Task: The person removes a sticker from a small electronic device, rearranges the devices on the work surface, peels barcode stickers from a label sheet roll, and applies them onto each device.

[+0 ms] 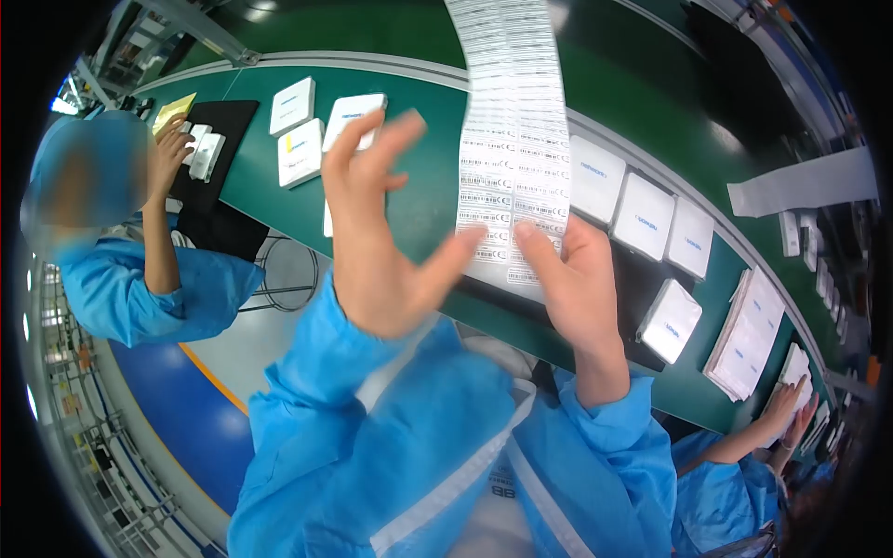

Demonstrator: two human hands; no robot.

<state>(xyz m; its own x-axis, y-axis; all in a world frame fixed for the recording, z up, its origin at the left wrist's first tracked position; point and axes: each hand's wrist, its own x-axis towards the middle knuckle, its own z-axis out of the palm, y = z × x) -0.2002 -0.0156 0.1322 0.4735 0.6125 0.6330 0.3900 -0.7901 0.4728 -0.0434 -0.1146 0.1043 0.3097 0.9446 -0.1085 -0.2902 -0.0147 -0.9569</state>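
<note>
A long white strip of printed labels (513,121) in two columns, with barcodes and small text, rises away from me and runs over the far edge of the bench. My right hand (581,288) pinches its near end, thumb on top and fingers behind. At the strip's lower left edge is the thumb tip of my left hand (377,242); I cannot tell whether it touches the paper. The other fingers of that hand are spread and slightly blurred. Partly hidden behind the strip's near end, a white surface (502,281) shows above the bench.
Flat white boxes with blue print (644,219) lie right of the strip, more boxes (300,153) to the left. A stack of white packets (749,335) sits farther right on the green bench (423,158). Co-workers' hands (170,149) are busy at both sides.
</note>
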